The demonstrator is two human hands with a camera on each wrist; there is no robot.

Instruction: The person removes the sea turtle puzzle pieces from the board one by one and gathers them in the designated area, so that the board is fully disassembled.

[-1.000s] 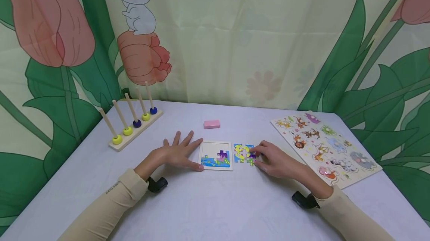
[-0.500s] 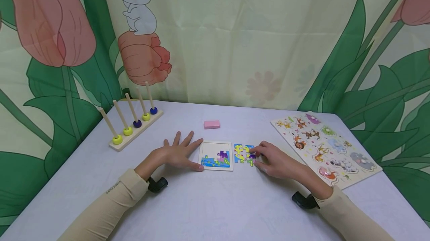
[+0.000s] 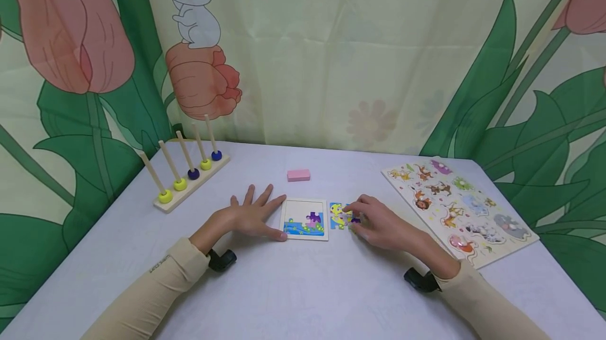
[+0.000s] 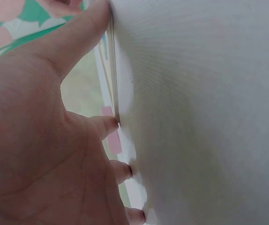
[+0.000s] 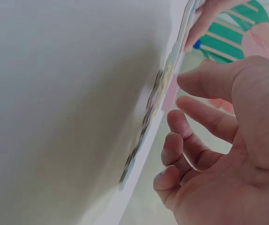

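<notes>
My left hand (image 3: 250, 218) lies with fingers spread at the left side of a small wooden puzzle tray (image 3: 305, 201). Its thumb and index finger touch the tray's edge, as the left wrist view also shows. The tray's lower part and right side bear a blue sea picture with a purple piece (image 3: 313, 218). Just right of it lies a patch of loose jigsaw pieces (image 3: 336, 213), blue and yellow. Over their right part hovers my right hand (image 3: 381, 223), which hides some of them. In the right wrist view its thumb and index finger are apart, with nothing between them.
A pink block (image 3: 298, 176) lies behind the tray. At the back left stands a wooden peg rack (image 3: 191, 185) with yellow and dark blue beads. A large animal puzzle board (image 3: 456, 208) lies on the right, close to my right forearm. A printed curtain (image 3: 303, 66) hangs behind the table.
My right hand has shifted slightly left, from the right edge of the loose pieces to over them, hiding more of them. The left hand and the tray have stayed put.
</notes>
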